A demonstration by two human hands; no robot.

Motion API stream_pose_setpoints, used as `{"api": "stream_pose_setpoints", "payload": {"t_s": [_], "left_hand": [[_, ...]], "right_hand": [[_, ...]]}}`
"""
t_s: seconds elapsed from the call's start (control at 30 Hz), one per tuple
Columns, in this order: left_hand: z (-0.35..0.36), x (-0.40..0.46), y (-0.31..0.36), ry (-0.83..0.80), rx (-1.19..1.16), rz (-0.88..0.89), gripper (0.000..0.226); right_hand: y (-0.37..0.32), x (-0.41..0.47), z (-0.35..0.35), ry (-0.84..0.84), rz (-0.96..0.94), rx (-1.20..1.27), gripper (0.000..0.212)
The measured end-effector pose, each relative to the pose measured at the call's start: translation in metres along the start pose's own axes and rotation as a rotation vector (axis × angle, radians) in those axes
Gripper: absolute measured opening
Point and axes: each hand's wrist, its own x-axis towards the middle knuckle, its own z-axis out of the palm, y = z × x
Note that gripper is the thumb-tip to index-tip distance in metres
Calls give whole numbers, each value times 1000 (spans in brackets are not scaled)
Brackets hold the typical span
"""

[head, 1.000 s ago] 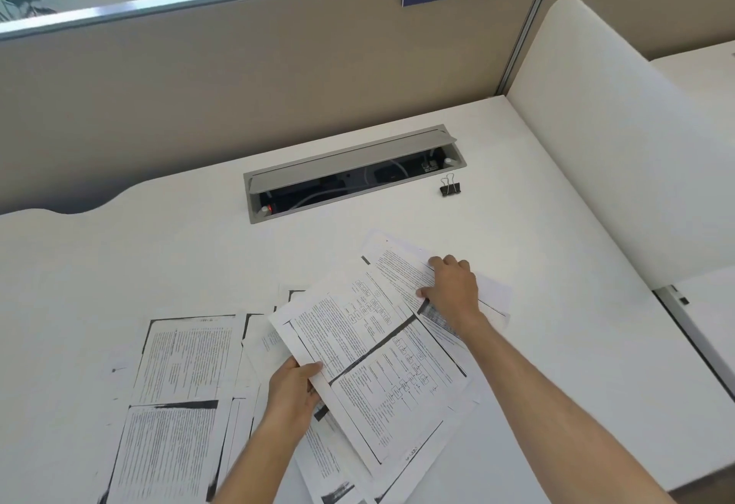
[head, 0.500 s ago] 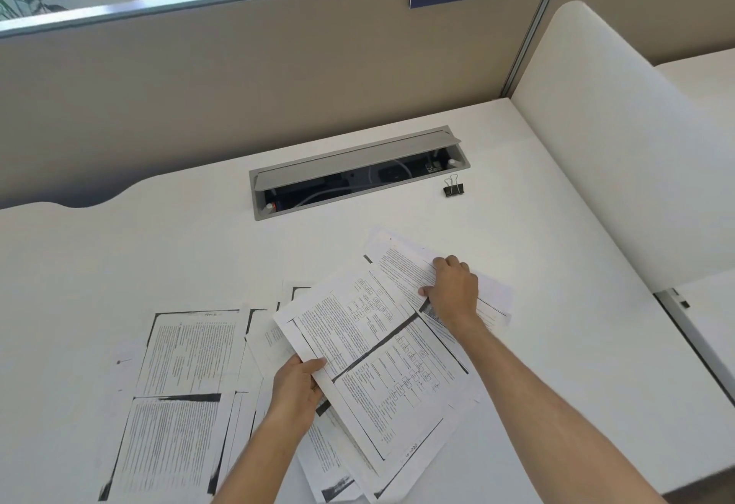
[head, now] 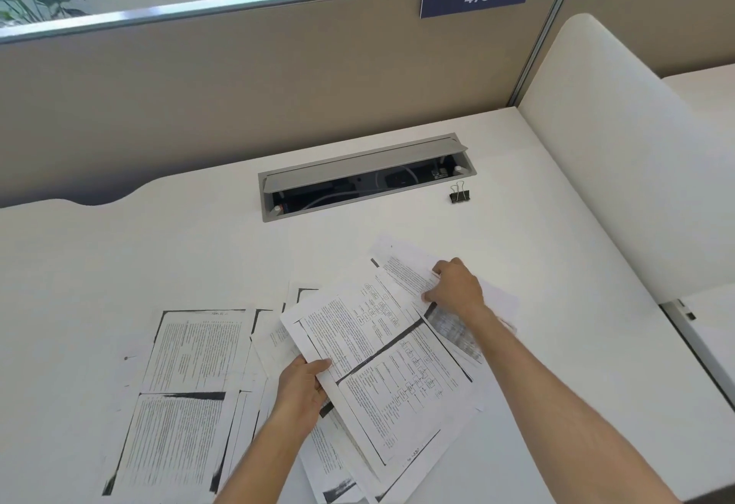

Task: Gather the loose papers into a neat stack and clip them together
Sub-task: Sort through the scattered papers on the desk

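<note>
Your left grip [head: 304, 384] still pinches the tilted bundle of printed white paper sheets [head: 382, 360]; little has shifted. Just right, your right grip [head: 455, 284] keeps fingers curled on another sheet. Beyond it, the small black binder clip [head: 459, 194] waits untouched.

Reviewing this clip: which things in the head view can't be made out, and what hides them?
- Printed white paper sheets: text too small and blurred to read; the count is hidden by overlap.
- Lowest sheets: cut off by the bottom edge.
- Right hand: fingertips curl out of sight, so its grip on the sheet underneath is unclear.
- Grey desk cable box: inside dark under its raised flap.
- Small black binder clip: too small for detail.
</note>
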Motion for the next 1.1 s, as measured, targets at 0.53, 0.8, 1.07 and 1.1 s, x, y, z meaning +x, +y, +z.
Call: {"api": "stream_pose_setpoints", "payload": {"t_s": [0.53,0.8,1.07,1.1], "left_hand": [[-14,-3,-4,-161,-17,6,32],[-28,-3,-7,-133,-31,19,37],[-25,-11,-21,-131,101,9,39],[-23,-12,-22,-136,117,10,38]], "right_hand": [[-1,-50,-25,-617,-173,879,29],[4,-53,-12,-489,-36,1011,19],[3,-78,13,-417,-52,707,71],[4,-80,20,-406,-60,693,62]]}}
